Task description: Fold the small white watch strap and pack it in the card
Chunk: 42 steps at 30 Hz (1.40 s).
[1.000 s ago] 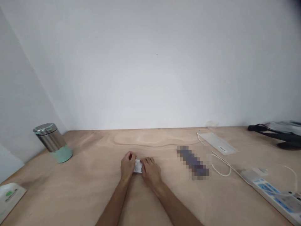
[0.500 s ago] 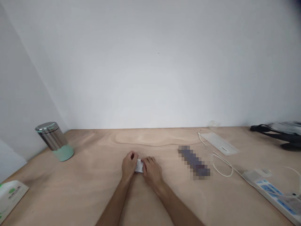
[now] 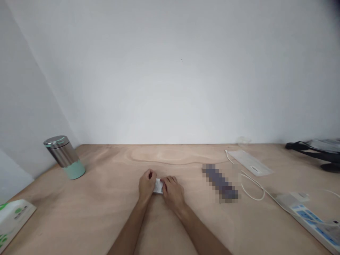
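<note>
A small white packet (image 3: 158,186) lies on the wooden table (image 3: 111,198) near the middle, pinched between both of my hands. My left hand (image 3: 147,185) grips its left end with curled fingers. Its right end is covered by my right hand (image 3: 172,191), whose fingers close over it. Most of the packet is hidden by my fingers, so only a pale strip shows between them.
A steel and mint-green canister (image 3: 65,157) stands at the far left. A white and green tissue pack (image 3: 12,217) lies at the left front edge. To the right are a blurred dark object (image 3: 220,182), a white cable (image 3: 252,187), a flat white pouch (image 3: 249,162), a power strip (image 3: 310,221) and black gear (image 3: 316,150).
My hands stay on the packet with only slight finger shifts. The view has drifted a little, so the objects on the table sit slightly right of where they were.
</note>
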Each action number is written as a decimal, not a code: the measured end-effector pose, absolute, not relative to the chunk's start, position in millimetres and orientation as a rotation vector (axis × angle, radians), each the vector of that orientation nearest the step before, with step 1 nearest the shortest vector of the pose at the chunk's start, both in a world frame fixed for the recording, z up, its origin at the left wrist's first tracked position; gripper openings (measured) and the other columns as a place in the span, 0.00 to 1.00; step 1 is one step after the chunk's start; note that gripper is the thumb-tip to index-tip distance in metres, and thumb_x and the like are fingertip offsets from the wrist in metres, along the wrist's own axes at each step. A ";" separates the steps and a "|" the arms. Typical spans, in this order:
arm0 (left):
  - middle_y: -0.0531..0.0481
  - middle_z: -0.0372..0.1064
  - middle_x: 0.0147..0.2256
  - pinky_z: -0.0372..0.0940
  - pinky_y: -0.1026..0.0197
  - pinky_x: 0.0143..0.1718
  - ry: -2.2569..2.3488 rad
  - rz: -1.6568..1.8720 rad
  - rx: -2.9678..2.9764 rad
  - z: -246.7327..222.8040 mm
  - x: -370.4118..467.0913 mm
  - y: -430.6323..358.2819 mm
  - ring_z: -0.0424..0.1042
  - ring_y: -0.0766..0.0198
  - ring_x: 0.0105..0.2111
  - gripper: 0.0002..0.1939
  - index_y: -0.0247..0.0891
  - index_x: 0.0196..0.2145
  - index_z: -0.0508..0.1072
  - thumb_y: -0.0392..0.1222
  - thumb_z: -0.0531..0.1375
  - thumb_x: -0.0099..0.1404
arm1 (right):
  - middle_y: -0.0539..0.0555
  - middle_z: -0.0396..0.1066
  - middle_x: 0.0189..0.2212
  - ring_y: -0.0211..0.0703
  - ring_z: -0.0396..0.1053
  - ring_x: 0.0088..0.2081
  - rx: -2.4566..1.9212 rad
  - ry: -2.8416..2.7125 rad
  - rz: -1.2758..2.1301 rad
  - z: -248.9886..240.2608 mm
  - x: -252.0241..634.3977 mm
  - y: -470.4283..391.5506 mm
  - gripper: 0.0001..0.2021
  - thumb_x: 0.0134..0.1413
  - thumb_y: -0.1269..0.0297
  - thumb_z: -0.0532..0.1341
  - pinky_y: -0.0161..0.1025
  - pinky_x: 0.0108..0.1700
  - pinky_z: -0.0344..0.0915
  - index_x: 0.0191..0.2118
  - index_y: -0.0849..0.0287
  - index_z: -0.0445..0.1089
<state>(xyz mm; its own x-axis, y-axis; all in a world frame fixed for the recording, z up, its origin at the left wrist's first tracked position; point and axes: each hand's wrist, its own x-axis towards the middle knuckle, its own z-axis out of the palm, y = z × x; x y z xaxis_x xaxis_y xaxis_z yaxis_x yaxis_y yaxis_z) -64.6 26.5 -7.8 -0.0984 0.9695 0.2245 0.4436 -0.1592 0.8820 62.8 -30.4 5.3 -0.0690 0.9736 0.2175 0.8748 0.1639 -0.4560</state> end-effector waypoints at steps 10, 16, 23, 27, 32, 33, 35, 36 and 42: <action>0.54 0.65 0.25 0.55 0.66 0.33 1.541 1.266 1.581 -11.1 -64.7 27.7 0.63 0.66 0.28 0.11 0.38 0.25 0.67 0.45 0.51 0.59 | 0.53 0.71 0.47 0.46 0.64 0.52 -1.740 -1.971 0.283 5.7 63.5 -31.3 0.17 0.61 0.69 0.49 0.40 0.50 0.63 0.49 0.56 0.71; 0.54 0.66 0.25 0.54 0.66 0.33 1.585 1.149 1.643 -6.9 -64.8 25.5 0.64 0.67 0.29 0.12 0.38 0.26 0.67 0.45 0.50 0.61 | 0.53 0.71 0.47 0.45 0.64 0.52 -1.750 -1.969 0.290 6.7 63.0 -31.1 0.16 0.61 0.69 0.49 0.39 0.51 0.62 0.48 0.56 0.71; 0.54 0.66 0.26 0.53 0.66 0.33 1.649 1.049 1.713 -0.1 -63.3 21.9 0.64 0.68 0.29 0.11 0.37 0.27 0.67 0.44 0.50 0.62 | 0.53 0.72 0.46 0.45 0.64 0.51 -1.738 -1.960 0.271 7.5 62.9 -33.1 0.16 0.61 0.69 0.50 0.39 0.50 0.63 0.48 0.55 0.72; 0.54 0.66 0.26 0.52 0.66 0.33 1.684 1.026 1.715 0.0 -62.9 22.2 0.64 0.68 0.29 0.11 0.37 0.27 0.67 0.43 0.50 0.62 | 0.53 0.72 0.46 0.46 0.64 0.51 -1.730 -1.966 0.265 7.2 63.1 -33.4 0.16 0.61 0.69 0.49 0.40 0.50 0.62 0.48 0.56 0.72; 0.53 0.67 0.27 0.52 0.66 0.33 1.687 1.036 1.734 -1.2 -62.7 23.0 0.64 0.68 0.30 0.11 0.37 0.27 0.68 0.42 0.50 0.63 | 0.54 0.72 0.46 0.46 0.64 0.51 -1.745 -1.963 0.293 7.8 63.3 -31.7 0.16 0.61 0.70 0.49 0.39 0.50 0.62 0.48 0.57 0.72; 0.53 0.67 0.27 0.52 0.66 0.33 1.688 1.035 1.732 -0.9 -62.6 22.9 0.64 0.68 0.30 0.11 0.37 0.28 0.68 0.42 0.50 0.63 | 0.54 0.72 0.46 0.46 0.64 0.52 -1.745 -1.963 0.296 7.8 63.3 -31.5 0.16 0.61 0.70 0.49 0.39 0.50 0.62 0.48 0.57 0.72; 0.53 0.67 0.27 0.52 0.66 0.33 1.684 1.036 1.739 0.4 -62.5 22.2 0.64 0.68 0.30 0.11 0.37 0.27 0.68 0.42 0.50 0.63 | 0.53 0.72 0.46 0.46 0.64 0.51 -1.742 -1.960 0.294 7.6 63.3 -31.5 0.16 0.61 0.70 0.49 0.40 0.50 0.62 0.48 0.57 0.72; 0.53 0.67 0.27 0.52 0.66 0.33 1.677 1.037 1.746 1.1 -62.5 21.9 0.64 0.68 0.30 0.11 0.37 0.27 0.69 0.41 0.50 0.63 | 0.53 0.72 0.46 0.46 0.64 0.51 -1.739 -1.959 0.293 7.3 63.3 -31.6 0.16 0.61 0.70 0.49 0.40 0.50 0.62 0.48 0.57 0.72; 0.53 0.68 0.28 0.54 0.66 0.35 1.640 1.040 1.784 2.3 -62.6 21.3 0.65 0.67 0.31 0.11 0.37 0.28 0.70 0.40 0.51 0.63 | 0.53 0.72 0.46 0.46 0.64 0.51 -1.727 -1.958 0.287 6.1 63.2 -31.4 0.16 0.62 0.69 0.49 0.41 0.51 0.62 0.47 0.57 0.72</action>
<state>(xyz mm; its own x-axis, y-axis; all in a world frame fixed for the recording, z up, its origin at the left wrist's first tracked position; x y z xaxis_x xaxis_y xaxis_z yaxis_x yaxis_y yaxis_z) -62.6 21.3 2.3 -0.0167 0.9797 0.1995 0.5983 -0.1501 0.7871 63.2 -31.4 6.1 -0.0615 0.9705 0.2333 0.8628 0.1692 -0.4763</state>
